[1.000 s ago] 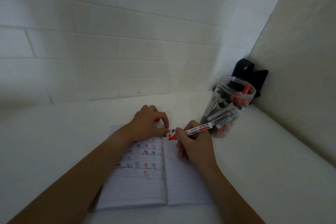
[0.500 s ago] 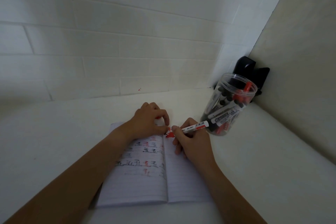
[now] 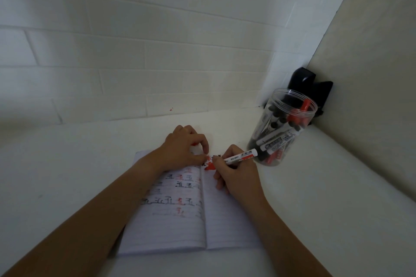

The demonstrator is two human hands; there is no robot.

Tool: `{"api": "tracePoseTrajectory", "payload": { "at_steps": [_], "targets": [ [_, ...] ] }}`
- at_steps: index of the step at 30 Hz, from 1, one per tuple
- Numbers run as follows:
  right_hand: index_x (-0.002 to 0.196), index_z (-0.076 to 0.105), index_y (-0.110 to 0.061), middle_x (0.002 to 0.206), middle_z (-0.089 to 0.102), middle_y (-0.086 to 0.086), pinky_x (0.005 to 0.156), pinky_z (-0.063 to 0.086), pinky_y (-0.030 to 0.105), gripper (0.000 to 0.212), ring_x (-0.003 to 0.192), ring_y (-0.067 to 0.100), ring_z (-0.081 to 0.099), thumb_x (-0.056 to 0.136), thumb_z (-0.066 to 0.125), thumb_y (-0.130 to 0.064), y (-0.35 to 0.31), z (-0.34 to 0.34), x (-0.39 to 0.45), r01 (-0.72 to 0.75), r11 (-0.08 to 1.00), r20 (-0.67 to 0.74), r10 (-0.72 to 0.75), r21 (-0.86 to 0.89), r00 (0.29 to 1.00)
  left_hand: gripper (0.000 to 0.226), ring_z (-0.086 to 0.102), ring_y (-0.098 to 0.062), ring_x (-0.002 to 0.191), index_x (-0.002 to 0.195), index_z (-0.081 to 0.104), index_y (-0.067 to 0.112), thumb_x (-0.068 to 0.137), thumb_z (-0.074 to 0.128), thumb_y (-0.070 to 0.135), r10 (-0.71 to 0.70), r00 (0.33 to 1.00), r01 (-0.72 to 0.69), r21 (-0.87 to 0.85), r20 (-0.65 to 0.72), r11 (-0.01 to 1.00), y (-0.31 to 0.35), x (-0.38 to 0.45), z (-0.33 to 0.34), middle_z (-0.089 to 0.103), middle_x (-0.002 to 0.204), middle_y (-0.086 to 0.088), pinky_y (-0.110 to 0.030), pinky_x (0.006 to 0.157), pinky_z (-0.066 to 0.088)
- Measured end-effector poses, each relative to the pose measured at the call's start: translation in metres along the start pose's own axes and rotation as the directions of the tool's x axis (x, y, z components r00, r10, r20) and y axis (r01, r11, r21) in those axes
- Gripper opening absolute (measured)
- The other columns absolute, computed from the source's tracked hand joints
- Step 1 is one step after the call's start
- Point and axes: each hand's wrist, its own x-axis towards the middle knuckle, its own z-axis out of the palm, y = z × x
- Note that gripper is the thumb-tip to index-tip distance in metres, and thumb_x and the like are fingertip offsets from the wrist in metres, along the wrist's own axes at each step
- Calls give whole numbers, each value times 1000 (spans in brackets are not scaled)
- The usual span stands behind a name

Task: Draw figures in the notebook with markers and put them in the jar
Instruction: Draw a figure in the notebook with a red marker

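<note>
- The right hand (image 3: 238, 175) has its fingers curled tightly round a white-barrelled marker with a red label band (image 3: 242, 157), pinched low near the nib, and the barrel slants up and away from the grip toward the jar.
- Just below that grip, the nib meets the top of the right-hand page of the open, white, lined paper notebook (image 3: 191, 209), where a solid red figure (image 3: 209, 165) sits with small black star-like marks beside it.
- The left hand (image 3: 186, 148) rests across the top of the left page, just beside the pen grip, with fingers curled; a bit of red shows under them, likely the marker's cap, though I cannot tell for sure.
- Beyond the upper end of the marker stands the clear, round plastic jar (image 3: 283, 128), lidless and already packed with black and red markers.
- Progress, as I judge it: the left page carries several rows of black and red figures, while the right page has only its top line begun.
- What is left: finishing this red figure, capping the marker and dropping it into the jar, which seems to be an easy reach.
- I see 1 marker outside the jar, so the task looks well along.
</note>
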Motion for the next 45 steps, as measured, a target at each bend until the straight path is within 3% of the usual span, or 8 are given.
{"api": "tracePoseTrajectory", "payload": {
  "at_steps": [6, 11, 17, 25, 34, 38, 42, 45],
  "targets": [
    [82, 50, 5, 58, 67, 15, 41, 44, 27, 30, 40, 26, 57, 97, 67, -14, 2, -1, 0, -16, 999, 60, 13, 50, 998, 18, 38, -10, 97, 92, 63, 44, 78, 72, 52, 6, 1000, -6, 14, -6, 1000, -2, 2, 1, 47, 101, 12, -36, 87, 37],
    [81, 51, 1, 54, 61, 9, 42, 43, 26, 30, 39, 22, 53, 99, 65, -19, 0, -2, 0, -1, 997, -45, 5, 75, 999, 42, 37, -10, 91, 96, 62, 44, 67, 46, 70, 35, 998, -32, 63, -42, 997, -5, 0, 4, 45, 93, 13, -33, 79, 33],
    [93, 57, -5, 51, 49, 6, 41, 33, 24, 15, 38, 17, 42, 97, 68, -13, -2, -13, 1, 52, 952, -158, -4, 301, 988, 75, 43, -5, 84, 141, 29, 33, 71, 55, 26, 70, 975, -69, 13, -211, 998, 4, -3, 3, 44, 88, 12, -32, 73, 29],
    [94, 67, -9, 70, 60, 10, 40, 34, 22, 15, 42, 22, 48, 104, 56, -13, -7, -15, -2, 123, 888, -51, -112, 442, 992, 98, 46, -9, 66, 150, 11, 29, 70, 57, -5, 212, 956, -232, -82, -203, 969, 12, -5, 14, 46, 82, 9, -14, 58, 32],
    [102, 72, -10, 80, 73, 16, 42, 47, 30, 10, 51, 40, 63, 102, 62, -14, -12, -10, -8, 145, 938, 85, -179, 314, 980, 89, 51, -8, 75, 151, 17, 29, 76, 57, 6, 294, 949, -310, -152, -114, 939, 18, -7, 22, 48, 90, 12, -26, 67, 38],
    [114, 73, -12, 87, 76, 22, 44, 46, 28, 36, 56, 37, 65, 109, 41, -29, -14, -11, -5, -99, 867, 155, 26, 489, 988, 74, 50, -9, 82, 145, 28, 31, 77, 56, 16, 269, 954, -288, -164, -132, 943, 18, -9, 16, 49, 93, 10, -33, 72, 43],
    [97, 62, -8, 63, 59, 16, 39, 39, 26, 9, 43, 26, 52, 103, 59, -14, -6, -16, -1, 32, 909, -103, 12, 416, 995, 34, 47, -9, 87, 119, 51, 29, 86, 52, 21, 302, 942, -318, -104, -143, 942, 28, -13, 8, 51, 92, 11, -24, 72, 40],
    [89, 61, -3, 66, 65, 16, 38, 42, 27, 17, 44, 25, 58, 97, 69, -15, -5, -25, 3, 61, 918, -155, 0, 392, 988, 13, 54, -10, 82, 103, 63, 25, 94, 55, 21, 271, 950, -297, -179, -158, 938, 27, -12, 5, 58, 88, 14, -18, 70, 40]
  ]
}}
